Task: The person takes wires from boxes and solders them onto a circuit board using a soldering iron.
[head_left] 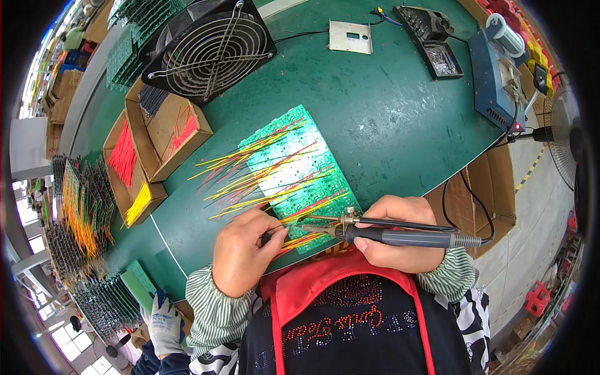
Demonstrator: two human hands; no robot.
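A green circuit board panel [315,140] lies at an angle on the table in front of me. Rows of red, yellow and dark wires [262,178] stick out past its left side. My right hand [400,234] grips a soldering iron [406,237] with a thin feed tube along it, its tip pointing left over the board's near end. My left hand [247,250] is pinched closed at the board's near left edge, close to the iron's tip. What its fingertips hold is hidden.
Cardboard trays [159,175] hold cut wires at the left, beside a black fan [215,53]. Stacked boards [84,206] stand farther left, near a co-worker's gloved hand [164,325]. A blue solder station [494,81] and a black tool holder [431,40] are at far right.
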